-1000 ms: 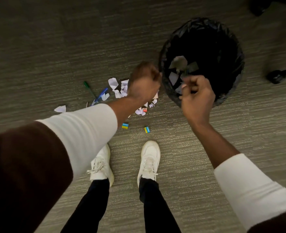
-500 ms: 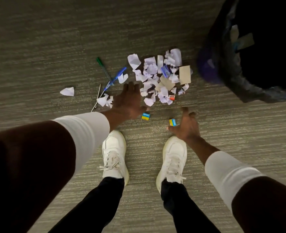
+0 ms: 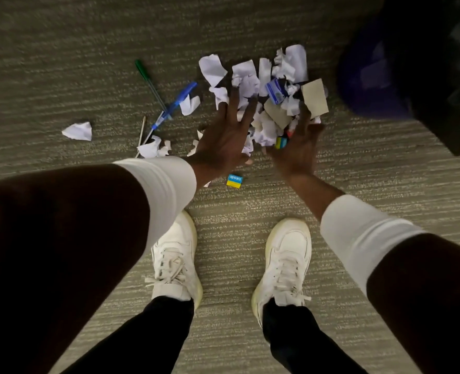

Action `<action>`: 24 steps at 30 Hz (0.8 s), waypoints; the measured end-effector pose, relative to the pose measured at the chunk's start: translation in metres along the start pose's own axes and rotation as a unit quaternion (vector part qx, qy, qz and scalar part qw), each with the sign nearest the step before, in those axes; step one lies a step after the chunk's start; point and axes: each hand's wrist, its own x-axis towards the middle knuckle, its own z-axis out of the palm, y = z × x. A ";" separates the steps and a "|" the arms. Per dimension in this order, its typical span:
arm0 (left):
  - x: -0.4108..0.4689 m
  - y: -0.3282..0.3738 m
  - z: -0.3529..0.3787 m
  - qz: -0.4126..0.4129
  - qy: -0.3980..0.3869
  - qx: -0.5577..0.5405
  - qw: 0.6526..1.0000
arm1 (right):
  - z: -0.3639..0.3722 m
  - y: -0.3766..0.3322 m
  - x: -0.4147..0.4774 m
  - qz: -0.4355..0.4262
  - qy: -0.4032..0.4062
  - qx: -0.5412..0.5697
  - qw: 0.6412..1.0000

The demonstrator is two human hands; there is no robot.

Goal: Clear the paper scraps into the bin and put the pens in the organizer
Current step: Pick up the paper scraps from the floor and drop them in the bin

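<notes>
Both hands are reaching down into the scraps (image 3: 261, 85) heaped on the floor (image 3: 61, 49): the left hand (image 3: 223, 139) lying spread wide on them, the right hand (image 3: 299, 147) cupping open beside it. The pens (image 3: 169, 106) are lying left of the heap; the bin (image 3: 418, 71) is standing at the right.

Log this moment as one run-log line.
left hand: open, on paper scraps | right hand: open, on pile's other side | pens: on carpet | bin: upper right
</notes>
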 end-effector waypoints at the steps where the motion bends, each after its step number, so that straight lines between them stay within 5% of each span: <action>1: 0.001 0.000 0.001 0.005 -0.003 0.009 1.000 | -0.002 -0.004 0.007 -0.023 -0.001 -0.007 1.000; 9: -0.009 0.007 -0.004 0.014 0.007 0.020 1.000 | -0.006 -0.030 0.016 -0.114 -0.082 -0.196 0.971; 15: -0.024 0.001 -0.008 0.003 0.012 -0.054 0.998 | -0.007 -0.027 0.007 -0.201 -0.085 -0.193 0.957; 24: -0.052 0.014 -0.057 -0.077 0.034 -0.143 0.986 | -0.038 -0.040 -0.029 -0.087 -0.017 -0.069 0.994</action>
